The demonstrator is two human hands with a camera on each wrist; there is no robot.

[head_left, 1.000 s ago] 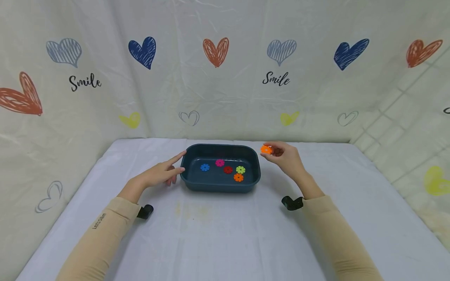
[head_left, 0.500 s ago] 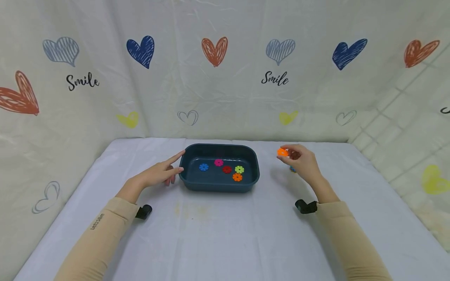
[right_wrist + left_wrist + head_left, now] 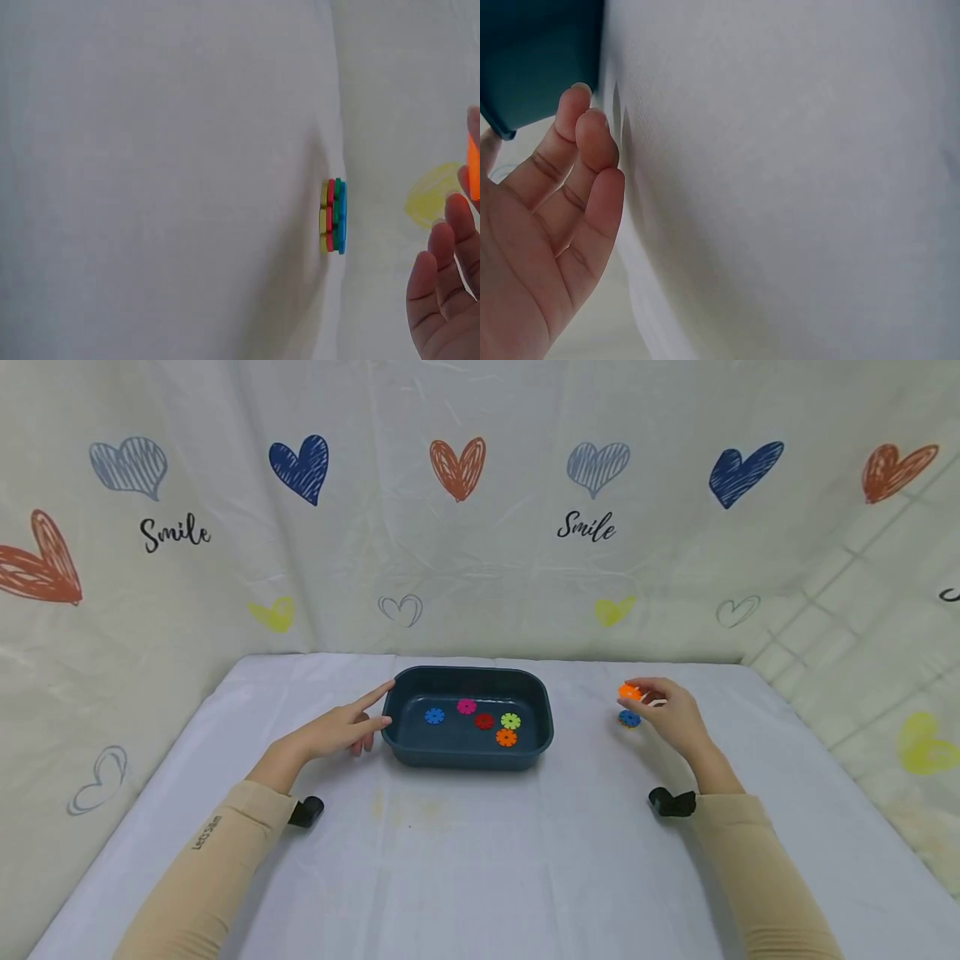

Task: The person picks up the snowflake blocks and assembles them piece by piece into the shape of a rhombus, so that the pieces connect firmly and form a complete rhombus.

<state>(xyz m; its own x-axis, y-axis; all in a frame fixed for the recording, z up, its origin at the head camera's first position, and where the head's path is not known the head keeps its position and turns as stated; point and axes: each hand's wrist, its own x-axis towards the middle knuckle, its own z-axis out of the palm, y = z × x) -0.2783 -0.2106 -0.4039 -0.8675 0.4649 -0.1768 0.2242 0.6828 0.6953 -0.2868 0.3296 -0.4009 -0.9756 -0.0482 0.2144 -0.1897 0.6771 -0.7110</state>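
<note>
My right hand [image 3: 677,717] pinches an orange notched plastic disc [image 3: 629,692] between thumb and fingertips. It hovers just above a small stack of notched discs [image 3: 629,719] on the white cloth. From the right wrist view, the stack [image 3: 333,216] shows yellow lowest, then red, green and blue on top; the held disc [image 3: 475,169] is cut off at the frame's edge. My left hand [image 3: 337,732] touches the left end of a dark blue-green plastic basin [image 3: 465,759] with extended index finger and thumb. Its other fingers [image 3: 592,142] bend loosely beside the basin wall.
Inside the basin lie separate discs: blue [image 3: 434,716], pink [image 3: 467,706], red [image 3: 484,722], yellow-green [image 3: 511,721] and orange [image 3: 506,738]. A white cloth [image 3: 465,877] covers the table. Behind it hangs a curtain [image 3: 525,568] printed with hearts.
My right hand has carried the orange disc rightward from beside the basin to over the stack, which has come into view. The left hand stays at the basin's end.
</note>
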